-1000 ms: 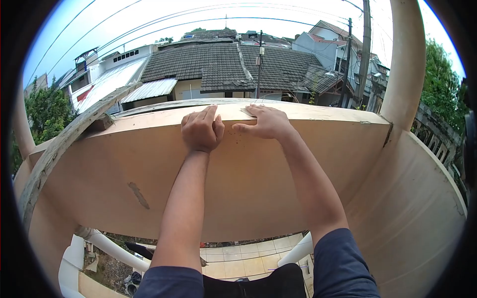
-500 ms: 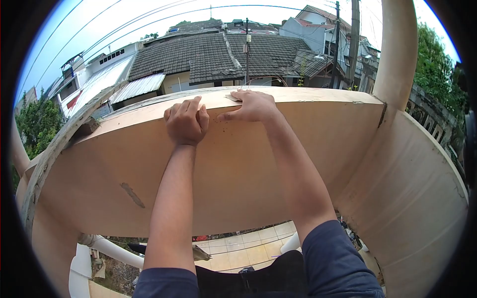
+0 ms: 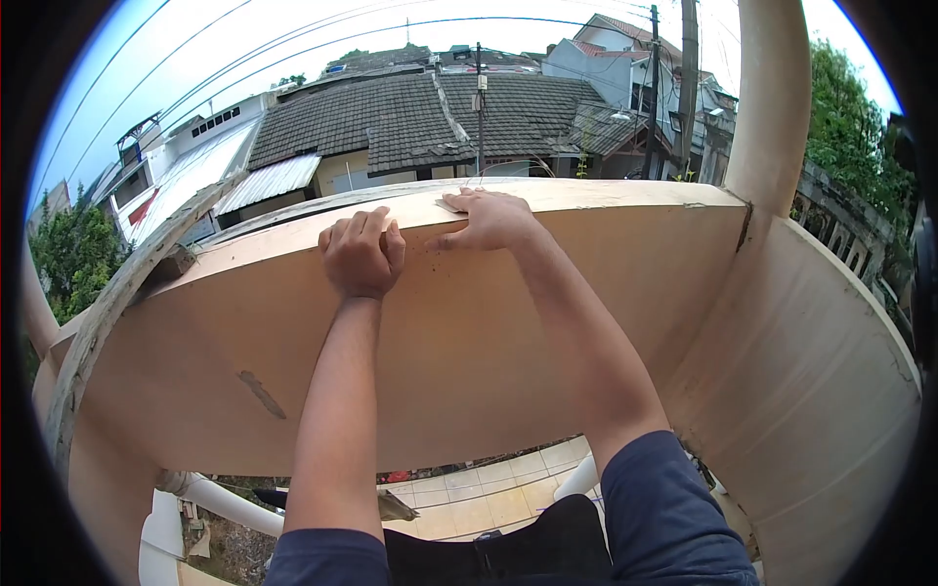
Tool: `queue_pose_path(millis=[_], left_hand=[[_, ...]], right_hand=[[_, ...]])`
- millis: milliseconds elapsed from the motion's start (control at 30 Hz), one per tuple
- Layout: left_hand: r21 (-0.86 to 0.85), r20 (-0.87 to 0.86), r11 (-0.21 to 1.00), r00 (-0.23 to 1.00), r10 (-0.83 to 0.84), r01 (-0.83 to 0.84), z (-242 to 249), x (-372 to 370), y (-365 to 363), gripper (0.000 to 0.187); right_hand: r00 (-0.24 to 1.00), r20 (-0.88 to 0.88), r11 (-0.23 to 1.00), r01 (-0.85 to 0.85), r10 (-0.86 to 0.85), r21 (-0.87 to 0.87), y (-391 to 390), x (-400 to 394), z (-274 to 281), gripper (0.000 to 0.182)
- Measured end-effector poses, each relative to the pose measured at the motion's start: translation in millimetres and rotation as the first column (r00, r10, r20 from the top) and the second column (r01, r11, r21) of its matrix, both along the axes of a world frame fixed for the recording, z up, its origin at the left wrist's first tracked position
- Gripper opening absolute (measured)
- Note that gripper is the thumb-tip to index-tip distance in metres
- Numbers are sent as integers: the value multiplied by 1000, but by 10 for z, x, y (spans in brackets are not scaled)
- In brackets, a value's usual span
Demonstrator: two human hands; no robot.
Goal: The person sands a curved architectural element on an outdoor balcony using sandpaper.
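My right hand presses over the top edge of a peach-painted wall, its thumb hanging against the front face. From under its fingers sticks the corner of a thin pale piece that looks like sandpaper; the rest is covered. Small dark specks dot the wall below the thumb. To the left, my left hand is closed at the same edge, fingers curled and thumb folded alongside. Whatever lies inside those fingers is hidden.
A round column rises at the right, joining a side wall. A weathered curved edge runs along the left. Below are floor tiles and a white pipe. Tiled roofs and wires lie beyond.
The view has tilted slightly, so the ledge sits a little lower. Both hands stay at nearly the same places on the wall's edge, with the right still over the pale piece.
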State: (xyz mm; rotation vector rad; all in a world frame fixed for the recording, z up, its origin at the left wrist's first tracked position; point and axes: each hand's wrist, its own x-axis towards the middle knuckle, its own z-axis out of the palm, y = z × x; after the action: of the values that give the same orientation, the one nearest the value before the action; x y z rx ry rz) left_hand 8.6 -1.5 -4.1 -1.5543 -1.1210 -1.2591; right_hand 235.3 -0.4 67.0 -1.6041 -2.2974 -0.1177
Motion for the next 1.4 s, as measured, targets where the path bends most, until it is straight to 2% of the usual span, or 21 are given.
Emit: queue_pose_path(millis=[233,333,400,433,667,733,867,933,1000,1067,1100,1200,1233,1267,1333,1367,1400], left_hand=[[6,15,1000,1000,6,-6,3,19,2,28],[17,6,1000,1000,11,-12,1,22,10,27],[23,12,1000,1000,7,-7,3,29,5,26],[25,9,1000,1000,9,-9,5,25,5,26],[40,-10,999,1000,-2,3,26,32,3,24],[42,-6,999,1000,-2,2,13,38,-11,23],[28,23,1000,1000,0,0,-32,15,33,25],[23,8,1000,1000,-15,15,-8,22,12,25],[25,14,1000,1000,-15,14,-5,32,-16,25],[42,14,999,1000,-14,13,9,40,-4,25],[42,15,999,1000,-20,19,5,33,3,25],[29,14,999,1000,-25,25,3,25,19,24],[14,21,1000,1000,-23,23,-6,28,12,24],[12,24,1000,999,-24,24,-11,27,7,24],[32,9,999,1000,-10,10,1,42,-23,26],[37,9,999,1000,-14,13,4,41,-11,26],[35,12,999,999,-32,31,-6,34,11,26]], right_hand=[[998,10,997,55,-55,-45,-29,-23,11,118],[998,-10,998,69,-69,8,-13,-32,-54,124],[996,-16,987,90,-89,135,-35,-46,-126,126],[995,-8,951,95,-97,293,-39,-59,-214,126],[1000,-23,989,4,0,145,-149,-33,-122,120],[997,74,960,-32,12,278,-137,-144,-188,115],[983,131,931,-162,125,326,-155,-168,-218,116],[998,50,989,-36,29,141,-27,37,-53,124],[995,96,998,-8,3,59,-31,75,-28,128],[975,214,954,-15,-53,301,-106,-32,-111,128],[975,215,952,-17,-52,305,-109,-40,-123,128],[978,36,950,-207,205,235,-108,-38,-161,130],[981,-38,974,-183,190,136,-67,46,-69,128],[981,-35,974,-183,189,134,-38,68,-38,128],[998,70,995,-18,11,101,-81,77,22,124],[991,132,971,-30,-2,239,-162,13,-102,114],[991,137,968,-32,-3,248,-199,8,-183,114]])
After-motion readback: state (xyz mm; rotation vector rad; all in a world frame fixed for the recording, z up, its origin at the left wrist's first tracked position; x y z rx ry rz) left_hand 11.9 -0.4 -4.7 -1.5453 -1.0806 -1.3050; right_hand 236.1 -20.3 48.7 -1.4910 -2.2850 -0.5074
